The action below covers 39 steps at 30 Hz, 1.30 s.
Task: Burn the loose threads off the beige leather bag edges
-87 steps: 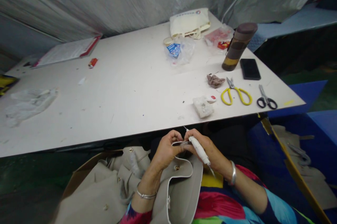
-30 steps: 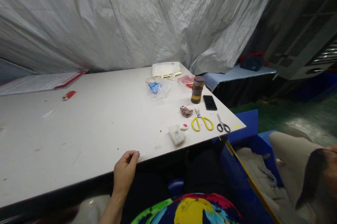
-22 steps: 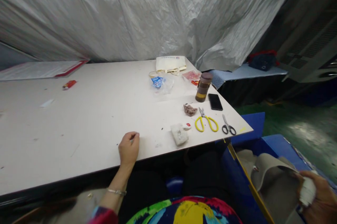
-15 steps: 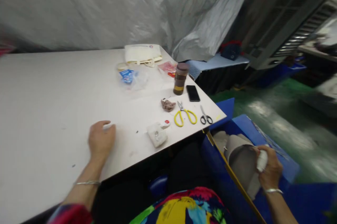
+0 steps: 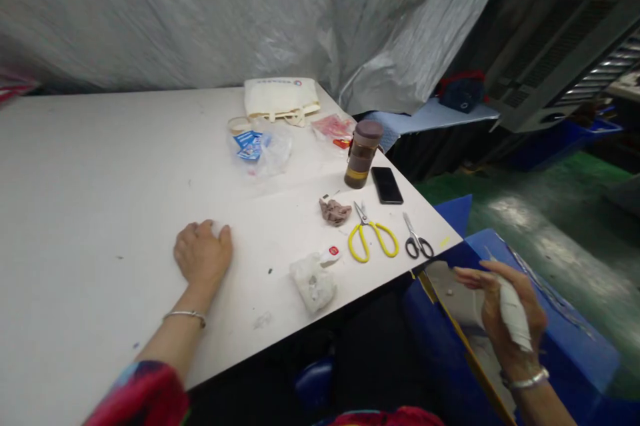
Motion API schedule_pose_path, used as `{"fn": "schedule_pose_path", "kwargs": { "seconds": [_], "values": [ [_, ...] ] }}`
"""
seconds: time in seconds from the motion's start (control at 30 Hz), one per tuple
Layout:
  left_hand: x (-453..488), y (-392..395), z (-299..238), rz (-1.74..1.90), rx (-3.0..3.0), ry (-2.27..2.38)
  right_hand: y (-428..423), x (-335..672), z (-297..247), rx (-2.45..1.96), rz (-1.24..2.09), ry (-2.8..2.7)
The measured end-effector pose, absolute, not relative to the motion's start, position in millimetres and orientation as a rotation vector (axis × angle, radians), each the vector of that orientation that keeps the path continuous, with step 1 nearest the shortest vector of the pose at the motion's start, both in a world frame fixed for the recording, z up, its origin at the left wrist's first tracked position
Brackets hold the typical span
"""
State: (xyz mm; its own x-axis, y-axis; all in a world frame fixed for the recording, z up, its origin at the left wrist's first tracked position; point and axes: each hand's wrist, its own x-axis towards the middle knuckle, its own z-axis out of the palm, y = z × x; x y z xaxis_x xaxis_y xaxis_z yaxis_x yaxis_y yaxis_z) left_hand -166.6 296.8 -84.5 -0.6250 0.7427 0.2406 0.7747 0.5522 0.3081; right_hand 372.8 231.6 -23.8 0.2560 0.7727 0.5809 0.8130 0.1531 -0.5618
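My left hand (image 5: 204, 254) lies palm down on the white table (image 5: 125, 213), fingers spread and nothing in them. My right hand (image 5: 515, 313) is over the blue box (image 5: 565, 309) at the table's right corner, with its fingers stretched out to the left. A white wrapping (image 5: 515, 316), which looks like a bandage, runs along it. Smooth grey pieces (image 5: 453, 289) lie in the box below, partly hidden by the hand. Nearest on the table are black-handled scissors (image 5: 417, 243) and yellow-handled snips (image 5: 367, 233).
A white packet (image 5: 313, 283), a crumpled brown cloth (image 5: 335, 211), a dark bottle (image 5: 363, 154) and a phone (image 5: 387, 185) stand or lie toward the right edge. Farther back are a clear plastic bag (image 5: 275, 149) and a cream tote bag (image 5: 280, 98). Silver sheeting (image 5: 200, 19) hangs behind.
My right hand has come up off the grey pieces in the box, and its fingers have straightened. The left hand has flattened on the table. The view has shifted a little.
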Motion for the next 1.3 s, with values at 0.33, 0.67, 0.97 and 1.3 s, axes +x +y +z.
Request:
{"fn": "schedule_pose_path", "kwargs": {
  "seconds": [0.33,0.67,0.97,1.3],
  "values": [
    [-157.0,295.8,-78.4,-0.587,-1.432,-2.585,316.9,211.9,-38.0,-0.861,0.376,-2.474],
    [-151.8,299.1,-74.8,-0.560,-1.422,-2.628,320.1,195.7,-65.6,-0.862,0.629,-2.353],
    [-151.1,300.1,-75.2,-0.573,-1.405,-2.652,313.5,202.0,-56.2,-0.880,0.630,-2.249],
    [-149.8,300.3,-75.9,-0.500,-1.393,-2.670,259.9,220.7,-29.6,-0.873,0.817,-2.260]
  ]
}}
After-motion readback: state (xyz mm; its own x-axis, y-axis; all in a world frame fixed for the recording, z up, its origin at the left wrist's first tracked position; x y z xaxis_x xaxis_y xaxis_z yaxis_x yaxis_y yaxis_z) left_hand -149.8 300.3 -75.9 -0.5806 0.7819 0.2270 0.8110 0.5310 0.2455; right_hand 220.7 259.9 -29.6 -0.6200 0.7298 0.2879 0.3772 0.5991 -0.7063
